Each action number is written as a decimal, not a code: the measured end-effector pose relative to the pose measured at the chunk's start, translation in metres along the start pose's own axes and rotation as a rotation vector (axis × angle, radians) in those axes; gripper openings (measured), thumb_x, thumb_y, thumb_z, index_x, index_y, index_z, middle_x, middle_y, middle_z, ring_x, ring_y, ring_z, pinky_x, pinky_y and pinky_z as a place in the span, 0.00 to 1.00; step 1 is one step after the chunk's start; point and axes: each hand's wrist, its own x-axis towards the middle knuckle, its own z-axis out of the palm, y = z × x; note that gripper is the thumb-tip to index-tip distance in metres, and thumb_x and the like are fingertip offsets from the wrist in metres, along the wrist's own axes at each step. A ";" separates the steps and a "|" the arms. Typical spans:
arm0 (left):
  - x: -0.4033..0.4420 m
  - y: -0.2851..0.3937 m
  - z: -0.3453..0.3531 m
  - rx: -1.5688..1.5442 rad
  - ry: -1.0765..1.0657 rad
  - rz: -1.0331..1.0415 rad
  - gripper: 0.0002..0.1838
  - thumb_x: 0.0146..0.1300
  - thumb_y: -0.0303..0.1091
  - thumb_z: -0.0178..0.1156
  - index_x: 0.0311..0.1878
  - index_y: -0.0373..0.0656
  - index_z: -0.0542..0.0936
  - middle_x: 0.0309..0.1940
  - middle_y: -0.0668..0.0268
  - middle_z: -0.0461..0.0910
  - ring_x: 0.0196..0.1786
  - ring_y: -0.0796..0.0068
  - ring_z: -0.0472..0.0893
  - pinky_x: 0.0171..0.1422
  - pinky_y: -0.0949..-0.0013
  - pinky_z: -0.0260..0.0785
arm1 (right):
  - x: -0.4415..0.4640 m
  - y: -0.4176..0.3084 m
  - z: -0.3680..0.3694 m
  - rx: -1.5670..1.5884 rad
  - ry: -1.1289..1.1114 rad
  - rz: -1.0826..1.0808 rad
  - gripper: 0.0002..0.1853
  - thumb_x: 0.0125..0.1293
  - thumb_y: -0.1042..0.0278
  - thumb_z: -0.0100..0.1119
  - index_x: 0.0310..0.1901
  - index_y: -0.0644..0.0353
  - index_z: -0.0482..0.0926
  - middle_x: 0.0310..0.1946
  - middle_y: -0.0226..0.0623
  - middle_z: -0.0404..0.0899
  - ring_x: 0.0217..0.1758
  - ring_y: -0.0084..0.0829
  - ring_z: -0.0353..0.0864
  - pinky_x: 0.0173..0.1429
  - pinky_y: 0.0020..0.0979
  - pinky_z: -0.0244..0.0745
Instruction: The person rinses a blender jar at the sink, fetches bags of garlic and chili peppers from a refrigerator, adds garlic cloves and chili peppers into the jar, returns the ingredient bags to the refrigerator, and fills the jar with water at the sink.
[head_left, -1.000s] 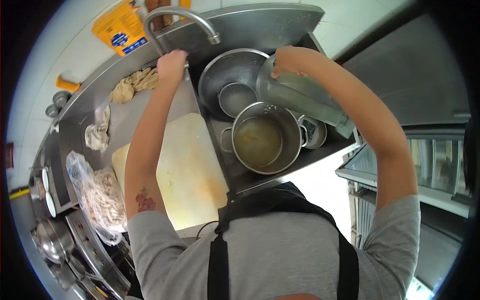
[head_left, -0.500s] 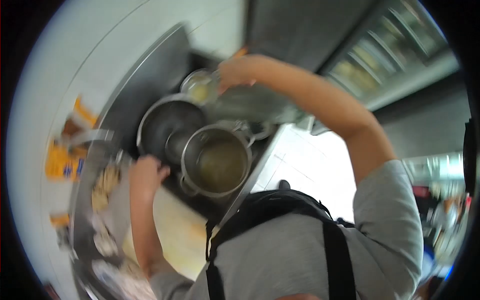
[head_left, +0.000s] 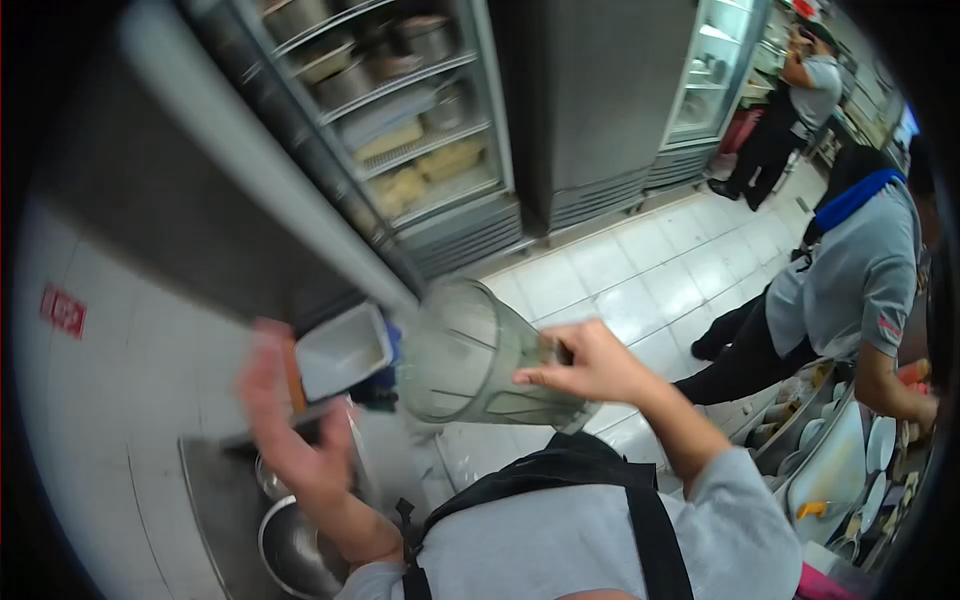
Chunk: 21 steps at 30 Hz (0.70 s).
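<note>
Greenish pitcher (head_left: pixel 478 355), grey shirt (head_left: pixel 545 540), black apron (head_left: pixel 535 472), white tub (head_left: pixel 343 352), red wall sign (head_left: pixel 63 310), grid-lined white floor (head_left: pixel 635 290)

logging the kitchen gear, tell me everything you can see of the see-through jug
The jug is cloudy, faintly greenish, plastic-looking and tapered, with ribs along its wall. It is tilted in mid-air, wide end toward the picture's left, narrow end toward lower right. The right hand holds it by a mostly hidden side handle. Blur leaves its contents unclear.
</note>
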 end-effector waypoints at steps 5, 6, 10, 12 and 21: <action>0.088 -0.141 0.149 0.041 0.565 -0.228 0.40 0.67 0.45 0.54 0.69 0.26 0.49 0.65 0.50 0.63 0.64 0.60 0.68 0.73 0.60 0.49 | -0.064 0.128 -0.076 -0.115 0.398 0.325 0.25 0.50 0.52 0.74 0.17 0.63 0.71 0.09 0.35 0.68 0.13 0.19 0.63 0.19 0.26 0.60; 0.090 -0.141 0.163 0.028 0.601 -0.286 0.41 0.67 0.46 0.53 0.69 0.24 0.48 0.66 0.48 0.61 0.63 0.61 0.68 0.72 0.61 0.51 | -0.072 0.148 -0.094 -0.110 0.468 0.390 0.25 0.50 0.51 0.73 0.17 0.64 0.71 0.10 0.37 0.70 0.13 0.23 0.65 0.20 0.28 0.62; 0.112 -0.104 0.209 0.040 0.688 -0.255 0.43 0.68 0.46 0.52 0.69 0.22 0.44 0.65 0.42 0.58 0.62 0.61 0.69 0.68 0.63 0.59 | -0.082 0.216 -0.167 -0.143 0.667 0.635 0.27 0.51 0.48 0.71 0.19 0.67 0.72 0.13 0.41 0.73 0.15 0.30 0.71 0.24 0.32 0.67; 0.132 -0.068 0.243 0.067 0.767 -0.282 0.38 0.68 0.41 0.53 0.69 0.25 0.48 0.69 0.44 0.53 0.66 0.62 0.65 0.70 0.61 0.56 | -0.073 0.252 -0.202 -0.169 0.688 0.741 0.29 0.55 0.44 0.66 0.19 0.67 0.72 0.13 0.40 0.71 0.17 0.28 0.71 0.25 0.31 0.68; 0.239 -0.027 0.434 -0.035 0.853 -0.042 0.41 0.68 0.37 0.52 0.72 0.28 0.39 0.73 0.48 0.43 0.73 0.63 0.53 0.75 0.65 0.43 | -0.030 0.448 -0.339 0.391 1.174 0.832 0.26 0.66 0.43 0.53 0.22 0.60 0.69 0.14 0.27 0.66 0.15 0.20 0.64 0.22 0.25 0.62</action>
